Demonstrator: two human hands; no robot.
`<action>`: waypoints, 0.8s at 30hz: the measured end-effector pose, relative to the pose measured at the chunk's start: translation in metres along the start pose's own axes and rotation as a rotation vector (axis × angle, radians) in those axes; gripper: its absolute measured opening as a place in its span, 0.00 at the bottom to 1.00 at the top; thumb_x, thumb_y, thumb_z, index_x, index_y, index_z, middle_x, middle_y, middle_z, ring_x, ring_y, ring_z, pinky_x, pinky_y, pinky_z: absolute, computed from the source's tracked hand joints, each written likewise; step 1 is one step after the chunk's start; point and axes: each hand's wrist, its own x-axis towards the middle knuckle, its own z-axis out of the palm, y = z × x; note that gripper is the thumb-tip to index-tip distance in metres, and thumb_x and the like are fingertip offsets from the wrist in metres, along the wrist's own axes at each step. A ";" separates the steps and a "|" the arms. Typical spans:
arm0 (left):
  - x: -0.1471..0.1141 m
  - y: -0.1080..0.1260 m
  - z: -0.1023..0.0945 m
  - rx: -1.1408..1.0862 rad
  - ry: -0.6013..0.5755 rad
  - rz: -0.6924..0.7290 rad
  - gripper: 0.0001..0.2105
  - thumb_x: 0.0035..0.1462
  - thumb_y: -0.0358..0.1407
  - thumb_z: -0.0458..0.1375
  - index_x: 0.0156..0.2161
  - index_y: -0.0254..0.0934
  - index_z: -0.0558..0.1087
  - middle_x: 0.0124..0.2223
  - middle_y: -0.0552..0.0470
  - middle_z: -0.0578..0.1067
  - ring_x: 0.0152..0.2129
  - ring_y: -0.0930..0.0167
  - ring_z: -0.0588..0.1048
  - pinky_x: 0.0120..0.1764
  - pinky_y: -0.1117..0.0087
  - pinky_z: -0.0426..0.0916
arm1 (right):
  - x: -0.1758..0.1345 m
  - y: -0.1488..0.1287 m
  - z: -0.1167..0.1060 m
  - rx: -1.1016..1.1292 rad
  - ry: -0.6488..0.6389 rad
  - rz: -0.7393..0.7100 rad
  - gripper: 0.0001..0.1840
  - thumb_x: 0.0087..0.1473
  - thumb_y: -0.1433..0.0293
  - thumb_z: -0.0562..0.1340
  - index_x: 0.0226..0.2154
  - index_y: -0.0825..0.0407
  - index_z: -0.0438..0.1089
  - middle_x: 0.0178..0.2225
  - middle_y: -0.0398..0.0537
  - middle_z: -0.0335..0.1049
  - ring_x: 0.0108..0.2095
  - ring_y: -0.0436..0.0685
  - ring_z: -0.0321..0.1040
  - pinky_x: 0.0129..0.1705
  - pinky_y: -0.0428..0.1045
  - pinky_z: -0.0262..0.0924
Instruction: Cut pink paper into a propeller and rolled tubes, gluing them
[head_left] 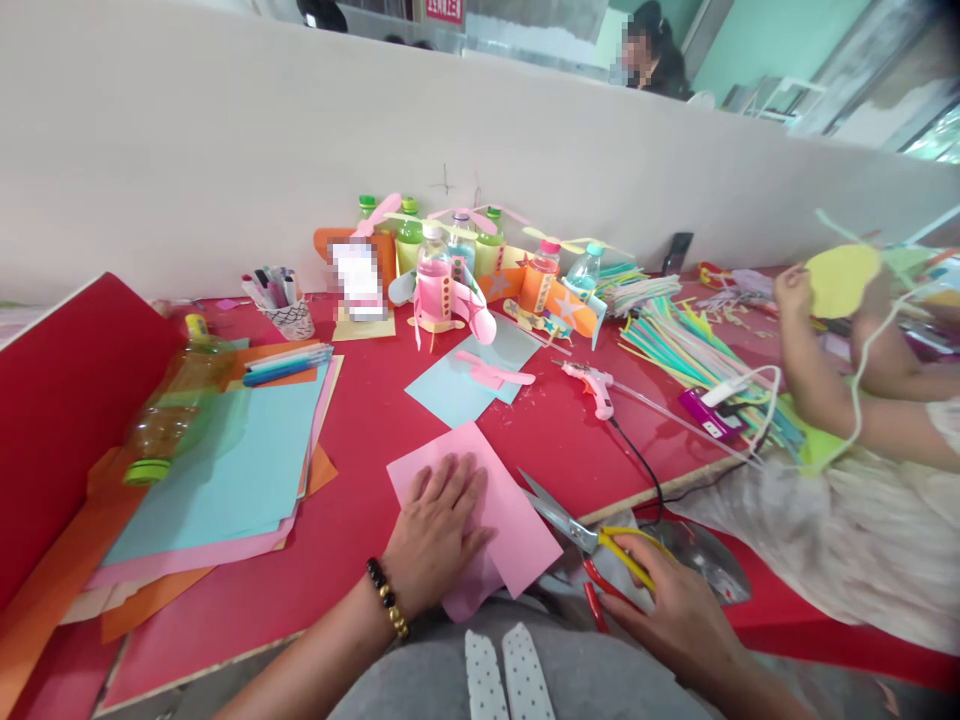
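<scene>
My left hand (442,525) lies flat with fingers spread on a sheet of pink paper (517,525) near the table's front edge. A bead bracelet (386,598) circles that wrist. In my right hand (667,600) is a pair of scissors (574,528) with yellow and red handles, its blades parted beside the paper's right edge. Beyond the pink sheet lies light blue paper (442,388) with a pink paper propeller (493,372) on it. A pink glue gun (592,387) rests on the table to the right of these.
Several bottle planes with paper wings (433,285) stand by the wall. Stacked coloured paper (202,470), a bottle (180,400) and a pen cup (289,315) are at left. On the right are pipe cleaners (697,350), a purple power strip (712,412) and another person's arm (817,370) with yellow paper (844,280).
</scene>
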 end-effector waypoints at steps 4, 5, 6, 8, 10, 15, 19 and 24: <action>-0.001 -0.004 0.001 -0.005 -0.017 0.040 0.29 0.59 0.50 0.44 0.62 0.41 0.50 0.64 0.48 0.50 0.60 0.58 0.50 0.57 0.53 0.50 | -0.004 0.002 -0.012 0.089 -0.033 0.053 0.27 0.45 0.53 0.61 0.45 0.50 0.64 0.46 0.53 0.69 0.45 0.63 0.68 0.45 0.53 0.62; -0.002 -0.004 0.001 -0.009 -0.019 0.045 0.30 0.58 0.51 0.44 0.62 0.41 0.50 0.65 0.48 0.49 0.60 0.58 0.49 0.57 0.53 0.49 | -0.004 0.002 -0.014 0.138 -0.056 0.067 0.27 0.44 0.54 0.62 0.45 0.49 0.64 0.46 0.52 0.69 0.45 0.62 0.68 0.45 0.52 0.62; -0.002 -0.004 0.001 -0.012 -0.022 0.049 0.31 0.58 0.52 0.44 0.63 0.41 0.50 0.65 0.48 0.49 0.61 0.58 0.48 0.58 0.53 0.48 | -0.005 0.001 -0.016 0.198 -0.089 0.078 0.26 0.44 0.56 0.62 0.45 0.49 0.64 0.46 0.51 0.70 0.45 0.62 0.68 0.45 0.52 0.62; -0.003 -0.005 0.001 -0.017 -0.029 0.056 0.33 0.57 0.54 0.43 0.63 0.41 0.48 0.65 0.48 0.47 0.61 0.58 0.47 0.58 0.52 0.47 | -0.005 -0.001 -0.019 0.341 -0.171 0.103 0.24 0.45 0.59 0.62 0.45 0.49 0.64 0.43 0.48 0.71 0.43 0.60 0.68 0.43 0.49 0.62; -0.004 -0.005 0.001 -0.021 -0.039 0.066 0.34 0.56 0.55 0.43 0.63 0.41 0.47 0.65 0.48 0.46 0.61 0.58 0.46 0.58 0.52 0.46 | -0.005 -0.002 -0.021 0.493 -0.259 0.135 0.21 0.45 0.62 0.61 0.43 0.50 0.65 0.38 0.47 0.72 0.39 0.58 0.69 0.41 0.48 0.62; -0.005 -0.007 0.000 -0.041 -0.047 0.074 0.35 0.55 0.55 0.44 0.63 0.40 0.47 0.65 0.46 0.46 0.61 0.57 0.45 0.59 0.52 0.44 | -0.005 0.003 -0.020 0.819 -0.447 0.199 0.15 0.46 0.61 0.60 0.35 0.53 0.66 0.28 0.44 0.69 0.31 0.55 0.67 0.31 0.46 0.60; -0.004 -0.005 -0.003 -0.082 -0.083 0.086 0.42 0.49 0.60 0.48 0.64 0.40 0.45 0.66 0.45 0.45 0.61 0.55 0.43 0.58 0.49 0.43 | -0.005 0.006 -0.013 1.024 -0.527 0.280 0.12 0.46 0.61 0.61 0.30 0.53 0.64 0.23 0.40 0.64 0.22 0.48 0.60 0.24 0.43 0.54; -0.002 0.008 -0.009 -0.133 -0.108 0.070 0.49 0.40 0.55 0.60 0.64 0.39 0.43 0.65 0.44 0.45 0.61 0.53 0.41 0.58 0.45 0.43 | -0.003 0.014 0.007 1.179 -0.682 0.406 0.18 0.42 0.57 0.63 0.29 0.51 0.59 0.14 0.32 0.52 0.11 0.42 0.42 0.13 0.40 0.39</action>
